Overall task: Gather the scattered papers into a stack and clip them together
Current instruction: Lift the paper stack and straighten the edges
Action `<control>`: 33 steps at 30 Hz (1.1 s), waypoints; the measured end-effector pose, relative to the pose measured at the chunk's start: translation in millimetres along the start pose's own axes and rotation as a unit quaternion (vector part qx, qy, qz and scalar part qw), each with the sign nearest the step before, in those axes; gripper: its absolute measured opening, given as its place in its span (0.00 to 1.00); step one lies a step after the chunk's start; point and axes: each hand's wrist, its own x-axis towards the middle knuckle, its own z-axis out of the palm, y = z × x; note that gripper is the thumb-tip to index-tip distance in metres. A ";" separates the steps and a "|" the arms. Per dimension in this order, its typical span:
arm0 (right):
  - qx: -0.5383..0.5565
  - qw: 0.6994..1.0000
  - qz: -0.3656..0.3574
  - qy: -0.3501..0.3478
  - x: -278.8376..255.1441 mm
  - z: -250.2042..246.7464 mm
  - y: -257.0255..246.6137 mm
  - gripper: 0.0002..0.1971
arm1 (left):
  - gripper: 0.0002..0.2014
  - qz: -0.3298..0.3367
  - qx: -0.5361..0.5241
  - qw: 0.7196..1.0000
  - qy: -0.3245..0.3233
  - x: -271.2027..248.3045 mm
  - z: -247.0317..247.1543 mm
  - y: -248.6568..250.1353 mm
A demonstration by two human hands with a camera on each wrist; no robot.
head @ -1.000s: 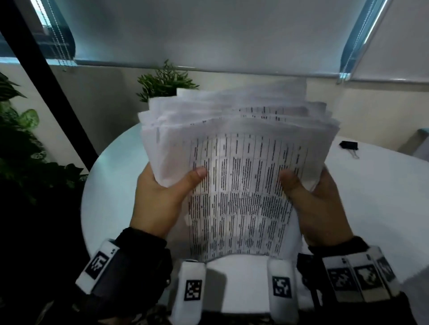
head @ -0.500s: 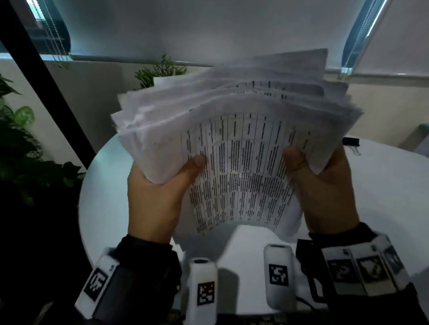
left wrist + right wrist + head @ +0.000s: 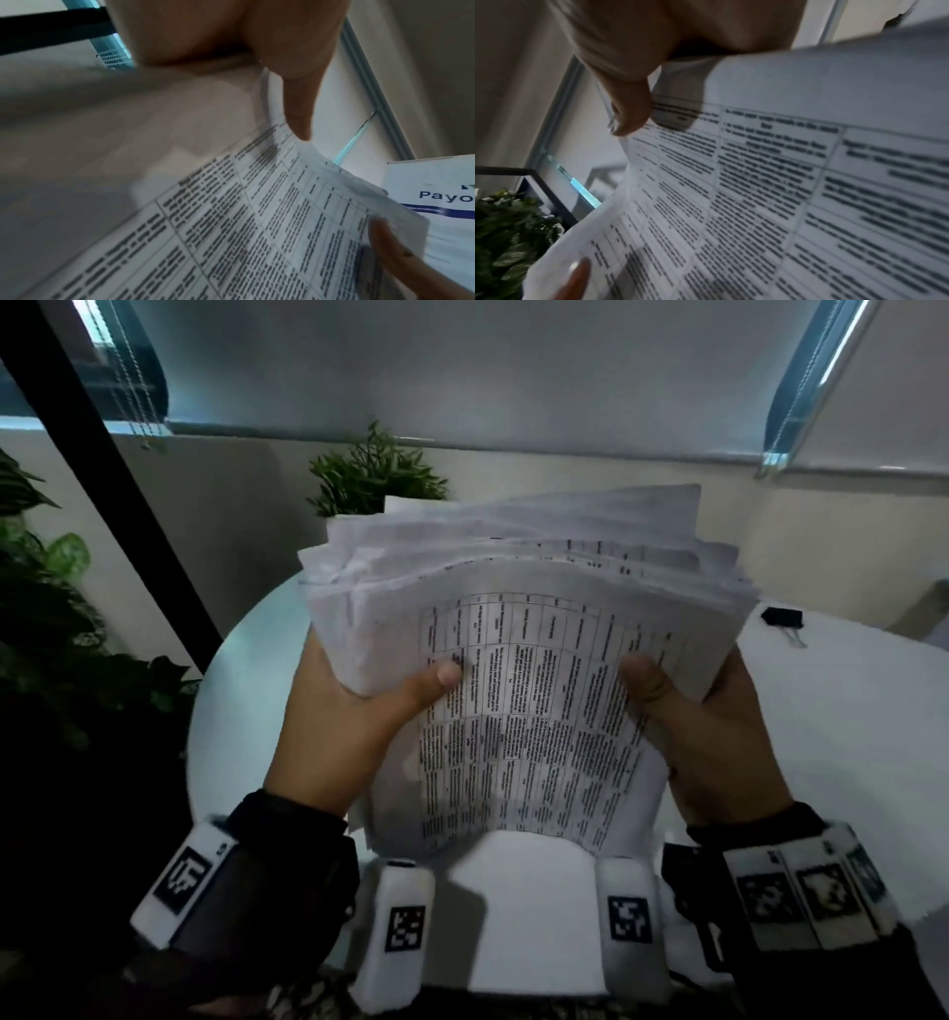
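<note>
Both hands hold a thick, uneven stack of papers [image 3: 534, 690] upright over the round white table [image 3: 842, 742], its lower edge close to the tabletop. The front sheet is a printed table of text, and the top edges fan out raggedly. My left hand [image 3: 359, 706] grips the stack's left side with the thumb across the front sheet. On the other side my right hand [image 3: 703, 721] grips it the same way. The left wrist view shows the printed sheet [image 3: 257, 213] under my left hand [image 3: 298, 113]; the right wrist view shows the sheet [image 3: 770, 192] under my right hand [image 3: 628, 113]. A black binder clip [image 3: 782, 617] lies on the table at the far right.
A small potted plant [image 3: 375, 474] stands behind the table by the wall. Larger leafy plants [image 3: 46, 618] fill the left side. A dark slanted post [image 3: 118, 469] runs down at the left. Window blinds hang above.
The stack rose and spread wide half a second ago, then came back down toward the table. Both hands kept their grip throughout.
</note>
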 end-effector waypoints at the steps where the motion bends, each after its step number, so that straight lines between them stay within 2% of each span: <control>1: 0.009 1.000 0.016 0.007 -1.2 1.8 2.9 0.39 | 0.33 -0.010 0.012 1.000 -0.010 1.8 -1.4 -1.5; 3: -0.007 0.999 0.042 0.018 -7.3 5.9 12.0 0.39 | 0.28 -0.033 0.034 0.999 0.013 1.1 1.3 -5.4; 5: -0.017 0.998 0.044 0.039 -12.4 9.7 15.1 0.30 | 0.19 -0.037 0.035 0.997 0.059 -2.0 5.8 -11.2; 7: -0.019 0.998 0.037 0.056 -11.6 12.2 8.0 0.23 | 0.18 -0.029 0.022 0.996 0.075 -3.9 10.2 -9.3; 9: -0.005 0.998 0.008 0.059 -5.2 10.6 -1.5 0.29 | 0.22 -0.006 -0.001 0.997 0.077 -1.4 12.0 0.8; 11: 0.009 0.998 -0.017 0.057 0.7 7.0 -6.0 0.41 | 0.26 0.030 -0.022 0.998 0.044 3.1 9.3 10.6; 12: 0.011 0.998 -0.011 0.053 2.1 4.2 -3.6 0.46 | 0.29 0.038 -0.029 0.999 0.021 4.4 6.9 11.2; 14: 0.001 0.999 0.023 0.034 -1.3 1.0 5.4 0.49 | 0.31 0.008 -0.021 1.000 -0.002 6.2 2.8 5.8; 16: -0.015 0.998 0.058 0.022 -8.8 3.0 16.7 0.45 | 0.27 -0.032 0.011 0.999 0.025 4.9 2.7 -5.8; 19: -0.039 0.998 0.046 0.035 -13.4 7.5 19.2 0.25 | 0.17 -0.033 0.017 0.997 0.071 -2.2 10.7 -14.3; 20: -0.039 0.998 0.033 0.040 -11.1 7.8 13.8 0.22 | 0.15 -0.027 0.004 0.997 0.073 -2.3 13.2 -12.6; 22: -0.025 0.999 -0.002 0.049 -4.9 4.7 1.3 0.24 | 0.19 -0.015 -0.036 0.998 0.059 0.5 14.0 -2.0; 24: -0.020 0.998 -0.036 0.052 1.3 0.4 -5.6 0.35 | 0.25 0.017 -0.051 0.998 0.025 5.2 8.5 5.4; 27: -0.011 0.999 -0.014 0.051 -1.5 -4.9 -1.4 0.47 | 0.30 0.011 -0.021 1.000 -0.020 7.0 3.6 3.2; 30: -0.003 0.999 0.031 0.038 -11.7 -1.9 9.7 0.40 | 0.22 -0.014 0.023 0.999 0.023 -0.4 10.5 -7.2; 33: -0.013 0.999 0.009 0.049 -12.1 1.4 1.1 0.31 | 0.16 0.003 0.013 0.998 0.064 -3.7 17.0 -4.3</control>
